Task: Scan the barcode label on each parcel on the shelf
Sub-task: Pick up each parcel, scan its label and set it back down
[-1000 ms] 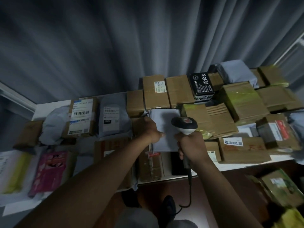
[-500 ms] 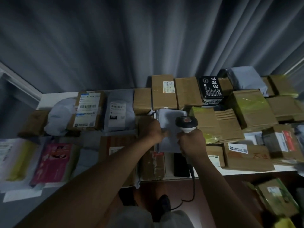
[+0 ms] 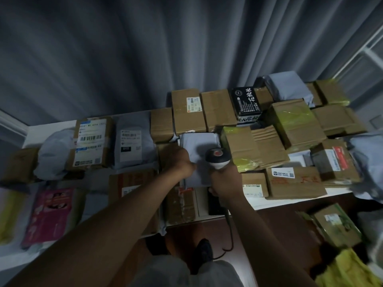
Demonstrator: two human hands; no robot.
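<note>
gripping the left edge of a grey mailer bag (image 3: 198,146), the left hand (image 3: 180,160) has its fingers curled over the bag near the middle of the white shelf (image 3: 290,200). right hand (image 3: 226,183) is wrapped around the handle of a barcode scanner (image 3: 217,158); the scanner head, white with a red button on top, sits over the bag's lower right part. whether it touches the bag, cannot tell. no label shows on the bag's upper face. a dark cable (image 3: 229,235) hangs from the handle toward the floor.

parcels crowd the shelf. left of the bag: a grey mailer with a white label (image 3: 132,146), then a brown box with a barcode label (image 3: 91,141). behind the bag: a brown box with a small label (image 3: 187,109). right of it: a box with yellow tape (image 3: 255,148), a black box with white characters (image 3: 246,102) farther back. a pink packet (image 3: 49,214) lies at the near left.

grey curtain (image 3: 145,48) hangs behind the shelf.
</note>
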